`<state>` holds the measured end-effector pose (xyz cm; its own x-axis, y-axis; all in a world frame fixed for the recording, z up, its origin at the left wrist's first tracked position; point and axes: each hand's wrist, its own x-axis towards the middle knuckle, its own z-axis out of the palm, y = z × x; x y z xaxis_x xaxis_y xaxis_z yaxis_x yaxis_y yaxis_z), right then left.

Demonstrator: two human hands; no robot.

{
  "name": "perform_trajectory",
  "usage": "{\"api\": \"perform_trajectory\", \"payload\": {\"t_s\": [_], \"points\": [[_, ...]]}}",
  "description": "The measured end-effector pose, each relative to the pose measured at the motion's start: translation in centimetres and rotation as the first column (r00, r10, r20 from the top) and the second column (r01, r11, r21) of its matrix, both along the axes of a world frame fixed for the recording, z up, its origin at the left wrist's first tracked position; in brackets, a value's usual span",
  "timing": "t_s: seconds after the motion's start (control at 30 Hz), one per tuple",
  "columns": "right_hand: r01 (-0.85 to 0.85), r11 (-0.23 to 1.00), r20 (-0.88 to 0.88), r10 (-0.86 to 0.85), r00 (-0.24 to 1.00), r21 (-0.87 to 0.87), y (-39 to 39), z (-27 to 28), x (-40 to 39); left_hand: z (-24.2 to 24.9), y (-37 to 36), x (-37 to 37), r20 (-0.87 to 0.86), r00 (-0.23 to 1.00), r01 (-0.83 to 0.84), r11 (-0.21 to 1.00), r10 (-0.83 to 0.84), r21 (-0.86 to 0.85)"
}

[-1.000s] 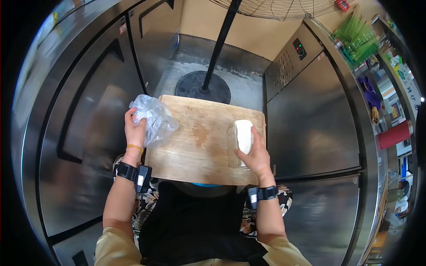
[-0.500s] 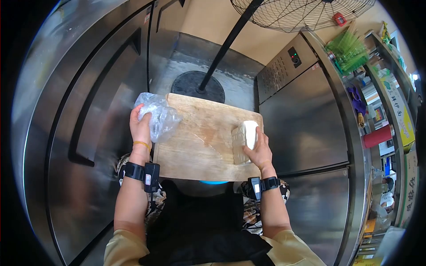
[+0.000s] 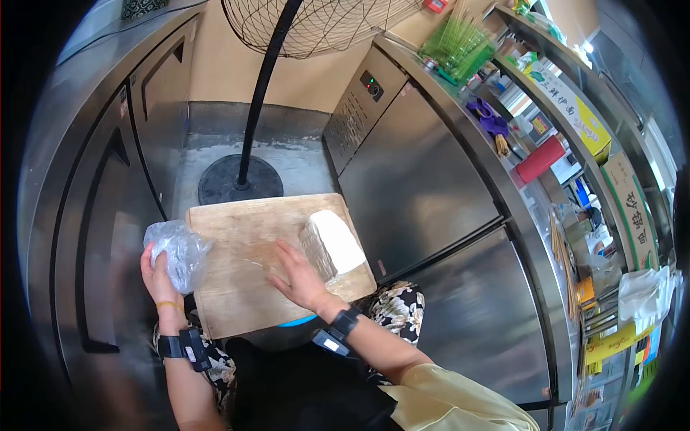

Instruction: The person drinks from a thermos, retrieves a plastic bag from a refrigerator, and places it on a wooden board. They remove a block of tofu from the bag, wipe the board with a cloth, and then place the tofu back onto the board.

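A crumpled clear plastic bag is gripped in my left hand at the left edge of a wooden board. My right hand is over the middle of the board with its fingers spread and holds nothing. Just right of it, a white block with a ridged, shiny side lies on the board. A thin clear strand shows near my right fingertips.
Behind the board stands a fan with a black pole and round base. Steel cabinets flank both sides. On the right counter are a red roll, green sticks and boxes.
My right hand has let go of the white block and moved left over the board. My left hand still has the bag. The view has shifted to the right.
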<state>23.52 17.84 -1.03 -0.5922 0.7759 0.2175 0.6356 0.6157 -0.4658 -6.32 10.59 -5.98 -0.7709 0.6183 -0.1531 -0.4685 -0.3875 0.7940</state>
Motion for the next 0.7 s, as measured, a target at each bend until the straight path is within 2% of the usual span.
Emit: {"api": "perform_trajectory", "payload": {"t_s": [0.07, 0.13, 0.17, 0.2, 0.3, 0.33, 0.43, 0.47, 0.53, 0.6, 0.67, 0.7], "points": [[-0.025, 0.995, -0.003, 0.024, 1.0, -0.094, -0.2, -2.8, -1.4, 0.0, -0.7, -0.2, -0.004, 1.0, -0.022, 0.999, 0.022, -0.027], [0.127, 0.992, 0.141, -0.124, 0.982, -0.007, 1.1, -7.1, -1.1, 0.0, -1.1, -0.3, -0.06, 0.997, -0.061, 0.994, 0.055, -0.092], [0.169, 0.986, 0.17, -0.164, 0.972, -0.013, 1.3, -7.7, -1.0, 0.1, -1.3, -0.2, -0.092, 0.993, -0.083, 0.989, 0.072, -0.126], [0.177, 0.983, 0.189, -0.167, 0.968, -0.039, 1.4, -7.6, -1.1, 0.3, -1.5, 0.0, -0.051, 0.996, -0.08, 0.992, 0.075, -0.101], [0.11, 0.993, 0.275, -0.119, 0.954, 0.049, 0.5, -8.0, -2.7, 1.0, -1.7, 0.2, -0.001, 0.997, -0.071, 0.995, 0.072, -0.072], [0.047, 0.997, 0.251, -0.062, 0.966, 0.065, 0.3, -7.8, -3.5, 1.1, -1.7, 0.1, 0.008, 0.997, -0.077, 0.995, 0.078, -0.071], [-0.261, 0.965, 0.253, 0.259, 0.932, -0.026, -2.0, -6.9, -5.6, 1.8, -1.5, 0.2, 0.049, 0.996, -0.069, 0.994, 0.073, -0.08], [-0.281, 0.959, 0.233, 0.264, 0.936, 0.042, -2.8, -6.7, -5.7, 2.2, -1.5, 0.3, 0.057, 0.996, -0.059, 0.995, 0.064, -0.085], [-0.26, 0.961, 0.162, 0.272, 0.949, -0.094, -3.2, -5.8, -4.6, 2.1, -1.3, 0.4, 0.048, 0.997, -0.064, 0.994, 0.068, -0.085], [-0.233, 0.951, 0.106, 0.258, 0.96, -0.201, -3.0, -1.8, -3.1, 1.5, -1.3, 0.1, 0.002, 0.997, -0.078, 0.991, 0.079, -0.108], [-0.206, 0.962, 0.073, 0.222, 0.972, -0.178, 0.0, 3.0, 0.2, 0.6, -1.2, -0.1, -0.061, 0.997, -0.056, 0.989, 0.048, -0.135], [-0.167, 0.976, 0.069, 0.178, 0.982, -0.139, 2.0, 6.0, 2.7, 0.1, -0.7, -0.2, -0.034, 0.999, -0.004, 0.994, 0.0, -0.113]]}}
